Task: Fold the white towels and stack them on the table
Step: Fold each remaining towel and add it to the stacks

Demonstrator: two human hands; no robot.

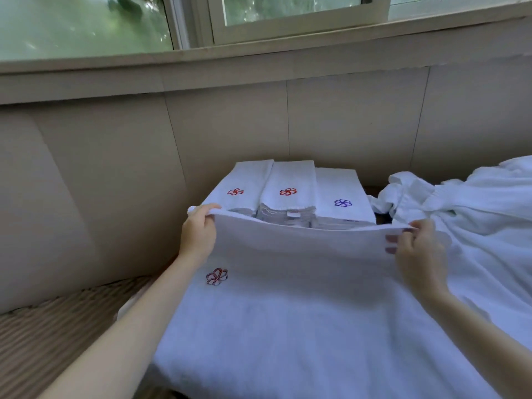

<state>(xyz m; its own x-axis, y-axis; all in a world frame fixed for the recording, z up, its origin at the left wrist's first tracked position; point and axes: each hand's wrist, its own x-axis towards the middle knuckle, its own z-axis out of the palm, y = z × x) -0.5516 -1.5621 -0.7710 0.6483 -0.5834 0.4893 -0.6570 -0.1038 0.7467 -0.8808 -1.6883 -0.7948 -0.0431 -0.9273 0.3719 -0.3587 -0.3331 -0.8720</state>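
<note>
– While the big white towel (302, 298) is held up in front of the folded stacks (290, 182), who has its top edge?

– Both hands do. The left hand (198, 234) grips the top corner just in front of the stacks' left end, with its fingers curled over the edge. The right hand (417, 249) pinches the other top corner just in front of the stacks' right end, with its fingertips pressed on the near side of the cloth.

– Is the edge pulled tight?

– Nearly. It dips a little in the middle and hides the low front of the stacks. From there the towel slopes down toward the person, smooth and wide. A red flower mark (216, 276) sits on it, nearer the left hand.

– What are the stacks like?

– There are three, side by side and touching, with neat straight edges. Two have a red flower on top. The one on the right has a blue flower (343, 203).

– What room is there around them?

– Left of the stacks a wide woven surface (43, 326) shows. Behind the stacks the tan wall (115, 139) stands close, with a window (288, 15) above it. Right of the stacks lies a crumpled pile of white towels (475, 208), close to the right hand. A thin dark gap shows between that pile and the stacks.
</note>
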